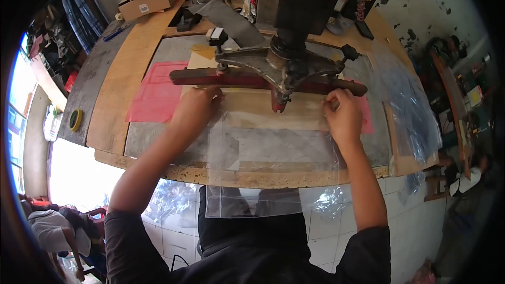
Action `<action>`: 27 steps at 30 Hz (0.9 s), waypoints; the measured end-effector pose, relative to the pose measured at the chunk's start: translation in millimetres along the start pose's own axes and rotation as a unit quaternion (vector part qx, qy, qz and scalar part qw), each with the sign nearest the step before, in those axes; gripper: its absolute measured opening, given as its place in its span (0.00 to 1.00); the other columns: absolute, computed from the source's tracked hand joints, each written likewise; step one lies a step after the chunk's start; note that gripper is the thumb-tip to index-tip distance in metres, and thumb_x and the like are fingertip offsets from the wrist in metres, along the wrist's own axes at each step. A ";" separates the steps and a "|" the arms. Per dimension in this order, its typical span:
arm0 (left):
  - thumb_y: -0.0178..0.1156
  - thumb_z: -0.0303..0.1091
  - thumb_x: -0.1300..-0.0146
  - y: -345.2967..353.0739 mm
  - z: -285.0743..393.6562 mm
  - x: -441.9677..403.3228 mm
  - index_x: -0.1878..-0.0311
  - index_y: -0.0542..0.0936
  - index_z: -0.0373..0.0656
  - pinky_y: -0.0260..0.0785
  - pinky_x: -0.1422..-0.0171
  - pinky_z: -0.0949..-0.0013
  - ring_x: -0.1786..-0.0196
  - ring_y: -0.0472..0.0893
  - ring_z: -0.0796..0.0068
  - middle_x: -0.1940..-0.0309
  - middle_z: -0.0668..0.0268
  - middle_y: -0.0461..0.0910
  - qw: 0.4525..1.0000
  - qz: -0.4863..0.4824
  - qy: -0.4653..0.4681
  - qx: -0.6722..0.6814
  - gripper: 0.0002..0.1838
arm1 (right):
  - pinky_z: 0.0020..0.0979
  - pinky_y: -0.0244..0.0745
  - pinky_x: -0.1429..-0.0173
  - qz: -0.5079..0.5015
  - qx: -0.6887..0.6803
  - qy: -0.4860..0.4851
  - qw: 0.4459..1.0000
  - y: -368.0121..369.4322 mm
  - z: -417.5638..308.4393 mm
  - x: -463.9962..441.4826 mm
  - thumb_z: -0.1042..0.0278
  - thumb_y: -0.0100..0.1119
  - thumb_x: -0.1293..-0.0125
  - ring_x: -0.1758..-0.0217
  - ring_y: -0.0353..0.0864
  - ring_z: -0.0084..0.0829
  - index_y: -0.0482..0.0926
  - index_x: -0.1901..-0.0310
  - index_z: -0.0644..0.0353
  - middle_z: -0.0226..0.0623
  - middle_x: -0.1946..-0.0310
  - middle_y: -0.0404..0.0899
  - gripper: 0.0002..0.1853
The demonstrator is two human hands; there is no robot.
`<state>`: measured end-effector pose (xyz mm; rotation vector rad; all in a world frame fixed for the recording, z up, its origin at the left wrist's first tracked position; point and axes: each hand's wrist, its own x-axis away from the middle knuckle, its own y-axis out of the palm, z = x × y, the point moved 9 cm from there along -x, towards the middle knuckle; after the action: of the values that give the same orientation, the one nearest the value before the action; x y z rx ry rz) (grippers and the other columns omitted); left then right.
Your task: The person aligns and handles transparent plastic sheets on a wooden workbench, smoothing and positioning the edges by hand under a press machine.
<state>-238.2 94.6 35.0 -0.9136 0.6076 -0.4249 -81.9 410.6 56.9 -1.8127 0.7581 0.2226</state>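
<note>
Big wooden work table (pixel 108 84) fills the middle; press column (pixel 305 8) at the far side is cut off at the top, with a dark red bar (pixel 242 80) running left to right beneath. Clear plastic sheet (pixel 273 150) lies near side of bar, overhanging the near table edge; outline faint, can't tell if its far edge goes under the bar. Step looks like lining up that far edge; next move calls for holding it flat and square, fingertips clear of the bar. Right hand (pixel 344 113) is curled, thumb and forefinger seemingly pinching the sheet's right edge. Left hand (pixel 197 106) is half-curled by its far left corner, fingertips obscured, grip can't be told
</note>
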 end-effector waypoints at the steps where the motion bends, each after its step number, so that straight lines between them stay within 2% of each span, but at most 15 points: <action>1: 0.64 0.33 0.28 0.8 1.2 0.3 0.54 0.86 0.41 0.81 0.53 0.47 0.62 0.89 0.43 0.66 0.48 0.88 1.000 -0.002 0.001 0.004 0.07 | 0.44 0.80 0.60 -0.001 0.004 0.002 1.000 0.2 -0.2 0.8 0.72 0.72 0.36 0.63 0.88 0.46 0.87 0.62 0.58 0.36 0.61 0.86 0.03; 7: 0.64 0.33 0.27 -3.9 9.7 3.5 0.55 0.86 0.40 0.80 0.55 0.46 0.62 0.88 0.42 0.66 0.48 0.88 1.000 0.000 0.011 -0.011 0.07 | 0.43 0.81 0.59 -0.026 0.006 -0.026 0.999 6.7 -6.2 4.5 0.71 0.72 0.34 0.60 0.88 0.44 0.87 0.61 0.59 0.34 0.60 0.85 0.03; 13: 0.64 0.32 0.28 -9.7 13.5 4.7 0.56 0.86 0.37 0.79 0.55 0.45 0.62 0.87 0.41 0.66 0.47 0.87 1.000 0.002 0.012 0.002 0.08 | 0.45 0.82 0.55 -0.019 0.018 -0.094 0.995 3.0 -14.5 4.9 0.71 0.70 0.31 0.57 0.87 0.45 0.88 0.59 0.62 0.39 0.59 0.84 0.05; 15: 0.65 0.32 0.29 -12.4 11.8 6.4 0.52 0.88 0.36 0.79 0.56 0.47 0.64 0.87 0.42 0.65 0.47 0.87 0.998 0.014 0.041 0.050 0.10 | 0.45 0.82 0.54 -0.081 -0.007 -0.088 0.993 6.4 -13.1 6.9 0.69 0.69 0.28 0.57 0.87 0.45 0.90 0.54 0.63 0.41 0.58 0.83 0.07; 16: 0.65 0.32 0.29 -16.4 14.6 7.0 0.52 0.88 0.36 0.79 0.56 0.47 0.64 0.87 0.42 0.65 0.47 0.87 0.998 0.015 0.040 0.049 0.10 | 0.45 0.82 0.54 -0.081 -0.007 -0.089 0.993 0.5 -17.2 6.9 0.69 0.69 0.28 0.57 0.87 0.45 0.90 0.54 0.63 0.41 0.58 0.83 0.07; 18: 0.66 0.32 0.30 -12.8 9.7 9.4 0.47 0.89 0.35 0.79 0.55 0.49 0.64 0.87 0.43 0.65 0.47 0.87 0.990 -0.068 -0.054 0.115 0.14 | 0.44 0.82 0.54 -0.145 -0.016 -0.021 0.989 -1.7 -13.6 7.3 0.68 0.67 0.26 0.58 0.87 0.44 0.91 0.49 0.61 0.40 0.57 0.81 0.10; 19: 0.66 0.32 0.30 -14.4 10.1 10.1 0.47 0.89 0.35 0.79 0.55 0.49 0.64 0.87 0.43 0.65 0.47 0.87 0.990 -0.067 -0.055 0.115 0.14 | 0.44 0.82 0.54 -0.145 -0.016 -0.022 0.989 -4.4 -13.3 7.3 0.68 0.67 0.26 0.58 0.87 0.44 0.91 0.49 0.61 0.40 0.57 0.81 0.10; 21: 0.68 0.32 0.29 -13.4 10.4 11.1 0.43 0.88 0.35 0.78 0.54 0.57 0.62 0.87 0.55 0.62 0.50 0.87 0.993 -0.080 -0.049 0.077 0.15 | 0.43 0.82 0.55 -0.162 -0.013 -0.054 0.985 -6.3 -14.3 8.2 0.65 0.67 0.24 0.59 0.86 0.42 0.91 0.44 0.58 0.40 0.58 0.80 0.13; 27: 0.69 0.32 0.29 -9.9 9.0 13.7 0.40 0.87 0.37 0.76 0.54 0.56 0.61 0.85 0.54 0.62 0.53 0.84 0.994 -0.081 -0.038 0.068 0.17 | 0.41 0.82 0.55 -0.162 -0.013 -0.085 0.983 -2.9 -10.7 14.1 0.68 0.68 0.25 0.61 0.84 0.39 0.89 0.41 0.57 0.39 0.59 0.75 0.15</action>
<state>-222.9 86.6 43.4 -0.8478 0.4304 -0.5682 -71.4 396.0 56.3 -1.8847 0.3362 0.1703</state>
